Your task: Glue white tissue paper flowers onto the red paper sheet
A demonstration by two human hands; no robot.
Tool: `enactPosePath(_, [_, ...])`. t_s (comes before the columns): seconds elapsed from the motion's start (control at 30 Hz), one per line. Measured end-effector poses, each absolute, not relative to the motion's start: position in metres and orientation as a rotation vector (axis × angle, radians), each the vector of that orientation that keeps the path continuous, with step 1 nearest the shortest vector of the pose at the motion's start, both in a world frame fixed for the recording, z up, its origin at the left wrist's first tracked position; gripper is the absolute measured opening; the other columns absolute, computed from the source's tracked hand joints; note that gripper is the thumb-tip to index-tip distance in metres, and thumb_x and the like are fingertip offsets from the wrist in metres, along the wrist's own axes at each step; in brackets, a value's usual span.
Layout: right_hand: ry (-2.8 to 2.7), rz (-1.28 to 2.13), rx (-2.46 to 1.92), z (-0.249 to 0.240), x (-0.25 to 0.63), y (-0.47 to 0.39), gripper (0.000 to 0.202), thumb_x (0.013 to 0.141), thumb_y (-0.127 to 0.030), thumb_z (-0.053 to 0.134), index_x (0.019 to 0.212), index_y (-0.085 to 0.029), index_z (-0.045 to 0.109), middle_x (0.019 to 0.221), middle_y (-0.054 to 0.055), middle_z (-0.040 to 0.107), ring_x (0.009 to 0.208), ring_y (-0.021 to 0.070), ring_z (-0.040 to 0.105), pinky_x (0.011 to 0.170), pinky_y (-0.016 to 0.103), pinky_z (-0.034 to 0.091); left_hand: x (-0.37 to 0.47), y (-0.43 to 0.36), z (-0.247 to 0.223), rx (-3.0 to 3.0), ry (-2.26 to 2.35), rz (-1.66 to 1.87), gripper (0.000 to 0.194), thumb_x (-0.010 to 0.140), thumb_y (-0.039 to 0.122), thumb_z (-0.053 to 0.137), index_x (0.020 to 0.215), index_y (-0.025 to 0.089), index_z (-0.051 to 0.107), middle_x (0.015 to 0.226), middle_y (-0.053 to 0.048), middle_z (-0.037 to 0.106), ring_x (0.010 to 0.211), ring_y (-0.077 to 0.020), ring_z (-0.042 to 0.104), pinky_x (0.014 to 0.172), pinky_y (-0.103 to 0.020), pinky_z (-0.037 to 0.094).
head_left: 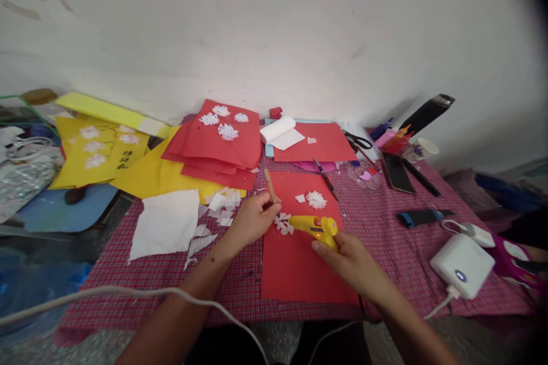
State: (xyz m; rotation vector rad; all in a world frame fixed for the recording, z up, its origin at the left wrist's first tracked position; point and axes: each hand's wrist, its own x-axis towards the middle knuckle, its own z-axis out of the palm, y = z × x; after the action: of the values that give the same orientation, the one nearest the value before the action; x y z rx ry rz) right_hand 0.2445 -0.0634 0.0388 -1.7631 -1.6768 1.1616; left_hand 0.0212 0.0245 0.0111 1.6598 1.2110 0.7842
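Observation:
My right hand (349, 254) is wrapped round the grip of a yellow hot glue gun (314, 226), a small orange light glowing on its side. The gun's tip points left and meets the edge of a small cluster of white paper petals (284, 223) on a red paper sheet (306, 274). Pinched in my left hand (254, 217) is a flat wooden stick (270, 183), slanting up and away; its lower end is hidden by my fingers. Farther up the sheet lie a fuller white paper flower (316, 199) and a loose white scrap (300, 198).
At left lie white tissue (165, 222), cut paper squares (225, 202) and red sheets bearing white flowers (228, 132). A pen (326, 179) overlaps the sheet's right edge. To the right are a phone (398, 172), a cutter (417, 217) and a white power bank (462, 265). A white cable (171, 291) crosses in front.

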Motion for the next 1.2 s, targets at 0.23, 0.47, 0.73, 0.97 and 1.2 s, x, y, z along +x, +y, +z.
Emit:
enactPosePath(0.23, [-1.61, 1.179, -1.721, 0.035, 0.244, -0.065, 0.027, 0.086, -0.044, 0.059, 0.08, -0.018, 0.063, 0.061, -0.003, 0.047, 0.053, 0.012, 0.039, 0.047, 0.024, 0.03, 0.022, 0.024, 0.008, 1.666, 1.196, 0.788, 0.019, 0.09, 0.031, 0.055, 0.092, 0.018, 0.069, 0.083, -0.003, 0.071, 0.075, -0.0181, 0.064, 0.068, -0.028, 0.047])
enactPosePath(0.47, [-1.553, 1.203, -1.706, 0.032, 0.254, -0.072, 0.031, 0.087, -0.047, 0.061, 0.092, -0.017, 0.066, 0.067, 0.0, 0.054, 0.056, 0.0131, 0.043, 0.05, 0.024, 0.034, 0.023, 0.022, 0.011, 1.703, 1.172, 0.747, 0.019, 0.09, 0.029, 0.056, 0.092, 0.017, 0.071, 0.085, -0.003, 0.073, 0.076, -0.0179, 0.065, 0.069, -0.027, 0.046])
enactPosePath(0.73, [-1.364, 1.302, -1.764, 0.028, 0.263, -0.085, 0.039, 0.085, -0.058, 0.06, 0.073, -0.02, 0.055, 0.054, -0.004, 0.046, 0.049, 0.0121, 0.04, 0.046, 0.025, 0.031, 0.025, 0.019, 0.012, 1.867, 1.176, 0.681, 0.023, 0.091, 0.03, 0.055, 0.083, 0.018, 0.073, 0.076, -0.002, 0.071, 0.07, -0.0165, 0.062, 0.065, -0.026, 0.043])
enactPosePath(0.97, [-1.291, 1.305, -1.721, 0.017, 0.272, -0.091, 0.043, 0.088, -0.059, 0.059, 0.07, -0.02, 0.055, 0.052, -0.002, 0.051, 0.05, 0.0135, 0.045, 0.049, 0.027, 0.034, 0.026, 0.018, 0.013, 1.958, 1.207, 0.633, 0.024, 0.091, 0.031, 0.056, 0.078, 0.019, 0.072, 0.074, -0.003, 0.069, 0.07, -0.0174, 0.061, 0.067, -0.026, 0.044])
enactPosePath(1.2, [-1.266, 1.307, -1.699, 0.017, 0.273, -0.092, 0.045, 0.086, -0.061, 0.06, 0.07, -0.019, 0.059, 0.051, -0.002, 0.052, 0.049, 0.0135, 0.044, 0.048, 0.027, 0.034, 0.026, 0.018, 0.013, 1.983, 1.185, 0.624, 0.025, 0.092, 0.03, 0.053, 0.077, 0.019, 0.069, 0.075, -0.003, 0.069, 0.07, -0.0169, 0.061, 0.066, -0.026, 0.042])
